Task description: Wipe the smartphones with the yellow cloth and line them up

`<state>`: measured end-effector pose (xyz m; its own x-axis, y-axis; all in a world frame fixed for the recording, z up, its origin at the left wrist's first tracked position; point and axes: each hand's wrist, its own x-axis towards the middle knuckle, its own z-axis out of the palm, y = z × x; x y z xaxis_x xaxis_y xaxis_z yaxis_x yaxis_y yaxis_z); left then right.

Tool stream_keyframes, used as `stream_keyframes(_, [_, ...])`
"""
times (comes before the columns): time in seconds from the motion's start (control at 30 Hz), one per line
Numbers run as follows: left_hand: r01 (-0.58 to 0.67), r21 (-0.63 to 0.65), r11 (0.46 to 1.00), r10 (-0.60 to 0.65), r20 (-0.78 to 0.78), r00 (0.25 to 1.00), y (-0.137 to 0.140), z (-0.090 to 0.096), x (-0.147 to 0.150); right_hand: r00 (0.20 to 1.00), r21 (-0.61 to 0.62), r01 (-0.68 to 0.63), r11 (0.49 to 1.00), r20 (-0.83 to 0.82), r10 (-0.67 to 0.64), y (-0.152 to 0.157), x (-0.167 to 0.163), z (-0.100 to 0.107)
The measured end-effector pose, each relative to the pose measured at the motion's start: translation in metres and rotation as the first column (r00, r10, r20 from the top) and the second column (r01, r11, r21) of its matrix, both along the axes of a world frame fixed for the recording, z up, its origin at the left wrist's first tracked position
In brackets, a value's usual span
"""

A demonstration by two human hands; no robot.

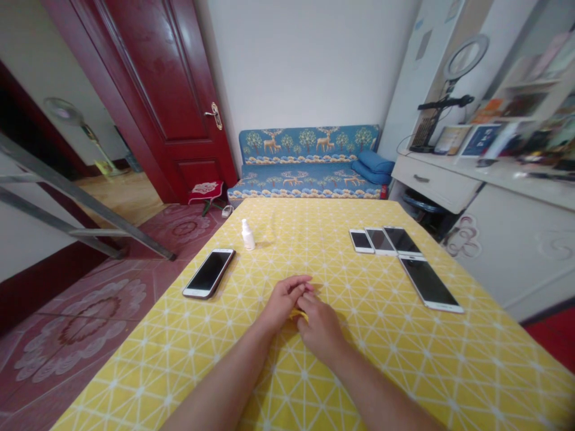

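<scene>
1 phone centre left, 4 phones centre right; 5 total. 1 white bottle left of centre. 2 hands, centre. 1 sofa, upper centre. 1 ring light, upper right.

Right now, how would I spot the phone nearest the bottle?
Find the yellow tablecloth, then the white bottle standing on its left side. The phone lies nearer the viewer and further left. The four other phones cluster at right; this one lies singly on the left.
</scene>
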<state>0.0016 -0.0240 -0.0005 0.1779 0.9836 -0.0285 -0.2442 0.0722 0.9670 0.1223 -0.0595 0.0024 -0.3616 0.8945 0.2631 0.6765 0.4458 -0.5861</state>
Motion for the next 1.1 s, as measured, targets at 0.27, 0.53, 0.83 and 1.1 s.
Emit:
stream_keyframes(0.27, [0.016,-0.003,1.000,-0.016,-0.041,0.999,0.001,-0.003,-0.002,0.998,-0.027,-0.006,1.000,-0.056,0.005,0.003,0.000,-0.004])
stream_keyframes(0.53, [0.021,-0.005,1.000,-0.021,-0.057,0.998,0.000,-0.002,-0.002,0.996,-0.037,-0.007,0.999,-0.084,0.004,0.002,0.000,-0.003])
stream_keyframes(0.83, [0.030,-0.007,1.000,-0.031,-0.065,0.997,-0.001,-0.002,-0.002,0.997,-0.031,-0.004,1.000,-0.083,0.002,0.003,0.001,-0.005])
stream_keyframes(1.1, [-0.083,0.279,0.957,0.195,-0.407,0.892,-0.001,0.006,-0.023,0.991,-0.061,-0.022,0.998,-0.130,0.014,0.001,0.003,-0.001])
